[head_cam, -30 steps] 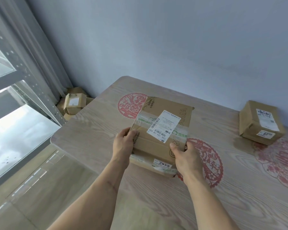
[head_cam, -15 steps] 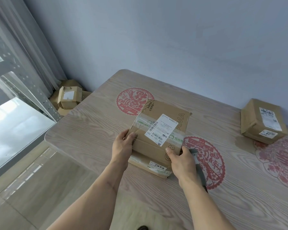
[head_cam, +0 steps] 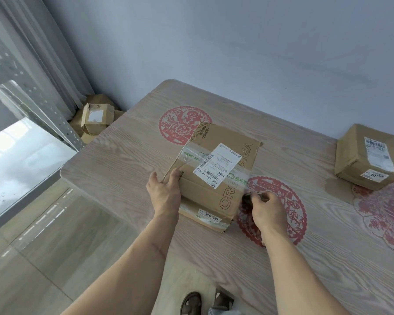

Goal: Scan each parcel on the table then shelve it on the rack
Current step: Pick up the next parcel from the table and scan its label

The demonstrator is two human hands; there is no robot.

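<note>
We have the parcel (head_cam: 216, 178) flat on the table (head_cam: 127, 160), near its front-left part, label (head_cam: 216, 165) up, partly covering a red paper-cut decal (head_cam: 275, 205). Our left hand (head_cam: 165, 194) rests against the parcel's left edge, fingers fairly straight, thumb out, steadying it. Our right hand (head_cam: 267, 209) sits just beside the parcel's right edge, fingers curled around a small dark object (head_cam: 250, 197), blurred; probably the scanner, we can't confirm. Second parcel (head_cam: 366, 158) sits well apart on the far right; more boxes (head_cam: 96, 119) on the floor by the rack (head_cam: 21, 87). Handling guess: corrugated cardboard, stiff, flat and wide, likely light to moderate weight. Glossy tape bands across the top look slippery, so we'd avoid gripping there. Best hold is two hands on opposite long side edges, on bare cardboard, keeping the label face up for scanning. Corners look a bit dented, no fragile signs visible.
</note>
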